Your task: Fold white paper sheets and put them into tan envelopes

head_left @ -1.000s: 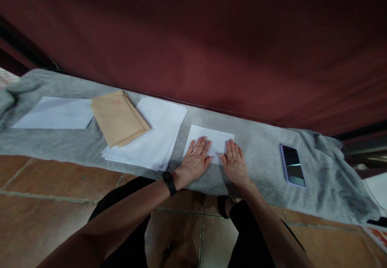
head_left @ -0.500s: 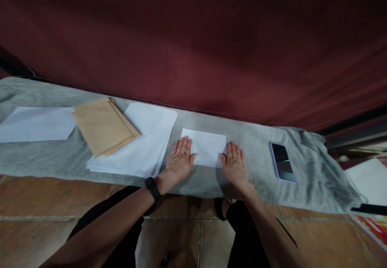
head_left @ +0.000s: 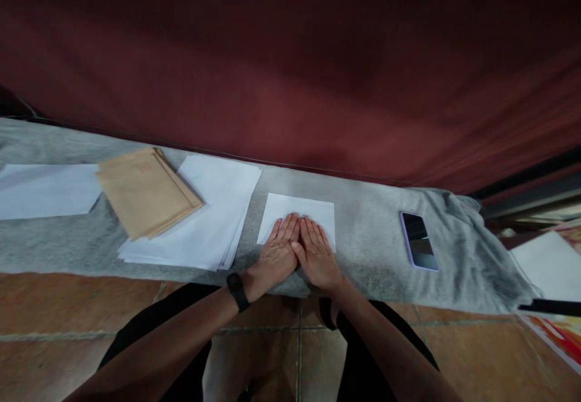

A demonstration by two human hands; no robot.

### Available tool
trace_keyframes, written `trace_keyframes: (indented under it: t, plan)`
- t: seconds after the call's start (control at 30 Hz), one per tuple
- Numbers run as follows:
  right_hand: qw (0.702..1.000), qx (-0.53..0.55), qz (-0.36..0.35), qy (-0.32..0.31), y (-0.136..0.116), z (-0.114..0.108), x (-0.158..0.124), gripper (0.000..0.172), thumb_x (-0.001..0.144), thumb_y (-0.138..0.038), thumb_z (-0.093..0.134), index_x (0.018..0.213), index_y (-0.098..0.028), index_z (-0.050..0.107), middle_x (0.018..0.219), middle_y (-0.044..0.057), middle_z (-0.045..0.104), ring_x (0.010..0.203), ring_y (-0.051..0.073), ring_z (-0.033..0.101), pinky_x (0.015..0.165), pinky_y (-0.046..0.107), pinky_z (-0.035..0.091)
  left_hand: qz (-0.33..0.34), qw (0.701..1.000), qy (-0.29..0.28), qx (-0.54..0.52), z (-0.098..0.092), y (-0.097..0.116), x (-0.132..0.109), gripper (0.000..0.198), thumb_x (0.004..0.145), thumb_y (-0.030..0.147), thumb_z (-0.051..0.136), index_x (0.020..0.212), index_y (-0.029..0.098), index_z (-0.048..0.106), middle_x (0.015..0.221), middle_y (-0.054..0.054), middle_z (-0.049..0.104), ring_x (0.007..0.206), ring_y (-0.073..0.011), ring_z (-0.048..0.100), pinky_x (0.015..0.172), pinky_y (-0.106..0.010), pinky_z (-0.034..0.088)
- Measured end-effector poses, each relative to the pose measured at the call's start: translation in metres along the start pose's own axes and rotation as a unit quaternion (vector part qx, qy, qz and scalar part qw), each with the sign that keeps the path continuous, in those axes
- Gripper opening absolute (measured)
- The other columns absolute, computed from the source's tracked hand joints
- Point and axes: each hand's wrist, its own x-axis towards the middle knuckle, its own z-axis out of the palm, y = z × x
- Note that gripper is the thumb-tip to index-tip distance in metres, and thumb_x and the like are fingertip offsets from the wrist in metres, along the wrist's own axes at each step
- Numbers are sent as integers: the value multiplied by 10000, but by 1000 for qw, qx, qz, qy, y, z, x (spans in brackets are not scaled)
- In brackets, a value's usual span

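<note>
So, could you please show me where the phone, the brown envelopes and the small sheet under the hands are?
phone [head_left: 418, 240]: head view, middle of its dark screen.
envelopes [head_left: 140, 191]: head view, middle of the top one.
sheet [head_left: 279, 205]: head view, bare far-left part of the paper.

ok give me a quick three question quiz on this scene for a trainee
1. True or false: the left hand and the right hand lie flat, side by side, on the small white sheet.
2. What lies partly on the white paper stack? A) scissors B) brown envelopes C) a cup
3. Fill in: on the grey cloth, the phone lies to the ___ of both hands.

Key: 1 true; 2 B; 3 right
</note>
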Motion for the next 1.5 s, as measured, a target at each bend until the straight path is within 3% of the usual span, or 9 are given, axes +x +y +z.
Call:
trace_keyframes:
  t: [0.33,0.67,0.87,1.07,1.3,1.5]
  plan:
    - [997,-71,2,35,18,-1,-8,687,1095,-495,310,1613,-44,306,1669,199,319,1565,288,291,1276,487,259,-31,999,42,-6,2,-16,-6,611,1036,292,323,1589,34,301,1672,-214,320,1584,-277,236,1287,-497,246]
    - [993,-101,37,45,30,-5,-14,667,1087,-459,357,1595,-26,340,1648,217,360,1546,313,325,1261,500,272,-64,997,39,15,0,-18,-6,637,1062,405,337,1579,33,337,1660,-214,345,1574,-294,267,1279,-491,270]
    - [995,-84,52,30,22,-15,-7,653,1093,-445,339,1615,-54,311,1665,186,336,1564,293,292,1281,498,239,-45,997,60,9,-1,-10,-4,631,1059,375,358,1596,48,304,1669,-200,337,1582,-290,242,1287,-513,246]
    - [999,-51,5,-10,6,-16,5,591,1106,-414,286,1639,-159,285,1712,102,248,1592,254,216,1299,499,199,-10,1000,23,12,3,0,-1,646,997,227,390,1626,125,278,1689,-138,322,1594,-285,203,1293,-559,215]
    - [999,-44,13,-14,4,-5,4,650,1106,-475,256,1638,-101,268,1691,152,285,1584,258,243,1295,491,215,-22,1000,6,16,6,-1,-1,635,994,200,332,1615,73,287,1688,-172,304,1596,-287,190,1291,-554,230]
    - [999,-53,11,-6,9,-6,3,622,1106,-473,262,1624,-133,324,1686,123,308,1574,263,271,1295,494,204,-25,1000,9,2,4,-2,-1,641,997,233,336,1621,98,275,1688,-162,309,1592,-278,212,1289,-556,224]
